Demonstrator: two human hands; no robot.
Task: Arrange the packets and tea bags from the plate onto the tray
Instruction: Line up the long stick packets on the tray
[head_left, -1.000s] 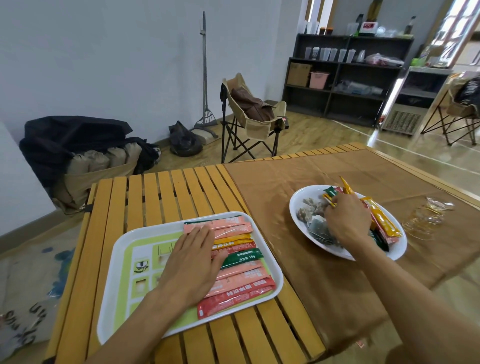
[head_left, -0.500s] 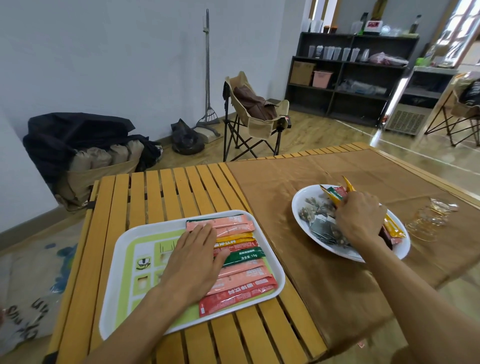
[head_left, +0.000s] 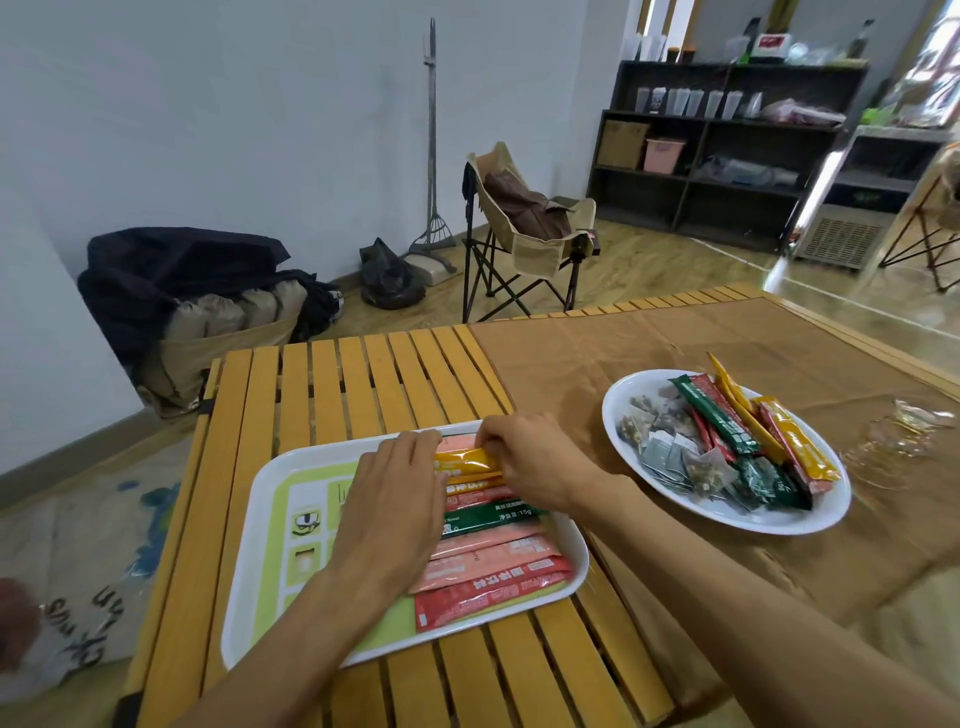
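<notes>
Now the right hand (head_left: 530, 462), back from the plate (head_left: 727, 525), pinches an orange packet (head_left: 465, 460) into the tray (head_left: 249, 561) row, its other end under the flat, open left hand (head_left: 389, 514).

"15g" on the green packet (head_left: 488, 521) in the tray (other print too small), illegible black lettering on floor sack (head_left: 83, 618)

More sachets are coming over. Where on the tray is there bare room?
The white tray's printed green left part, beside the left hand, is bare. Its right half is crowded with sachets in a row.
</notes>
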